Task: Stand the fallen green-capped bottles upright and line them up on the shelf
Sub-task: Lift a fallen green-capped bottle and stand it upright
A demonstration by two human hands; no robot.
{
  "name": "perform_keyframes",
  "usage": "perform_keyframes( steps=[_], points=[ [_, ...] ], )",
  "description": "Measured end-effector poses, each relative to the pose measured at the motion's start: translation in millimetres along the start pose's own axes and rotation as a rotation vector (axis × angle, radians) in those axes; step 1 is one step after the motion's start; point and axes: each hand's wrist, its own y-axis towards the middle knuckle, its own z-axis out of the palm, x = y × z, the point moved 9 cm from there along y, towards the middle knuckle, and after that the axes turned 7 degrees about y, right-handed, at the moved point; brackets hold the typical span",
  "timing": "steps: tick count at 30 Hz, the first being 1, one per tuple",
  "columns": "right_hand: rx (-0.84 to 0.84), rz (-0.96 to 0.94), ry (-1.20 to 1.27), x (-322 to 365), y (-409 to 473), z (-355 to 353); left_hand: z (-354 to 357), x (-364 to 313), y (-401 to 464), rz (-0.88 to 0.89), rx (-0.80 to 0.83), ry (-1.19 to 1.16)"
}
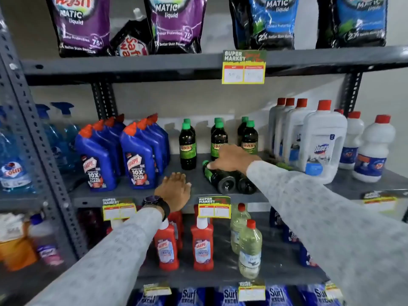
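Several dark green-capped bottles stand upright in three short rows at the back of the grey middle shelf [132, 195]: left row [187, 149], middle row [218, 135], right row [249, 138]. Two more lie on their sides near the shelf front, bases toward me: one [220, 178] with its green cap pointing back-left, the other [246, 184] beside it on the right. My right hand [234, 159] lies over the left fallen bottle, fingers curled around its upper part and thumb at the neck. My left hand [174, 188] rests flat on the shelf's front edge, fingers apart, holding nothing.
Blue Harpic bottles [136, 157] stand left of the green-capped ones, and white red-capped Domex jugs [320, 142] stand to the right. A green-labelled thing [283, 165] lies by the jugs, partly hidden behind my right sleeve. A price tag [214, 207] hangs on the shelf edge, and red bottles stand below.
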Motion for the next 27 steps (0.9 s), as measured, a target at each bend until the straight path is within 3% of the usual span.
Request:
perform_keyframes(
  steps=[4,8,16,19,23,27],
  points=[
    [0.139,0.132,0.078,-5,18,20,12,8,10,0.018,0.071,-0.076],
    [0.200,0.174,0.007,-7,30,33,18,12,23,0.050,0.130,-0.088],
    [0.169,0.281,0.165,-20,36,44,24,10,21,0.087,0.090,-0.026],
    [0.086,0.271,0.357,-18,31,29,23,9,21,0.092,0.084,-0.039],
    [-0.199,0.186,0.617,-14,28,-11,27,9,22,0.107,0.134,-0.005],
    [-0.433,0.109,0.690,-10,12,-13,28,12,23,0.081,0.104,0.010]
  ],
)
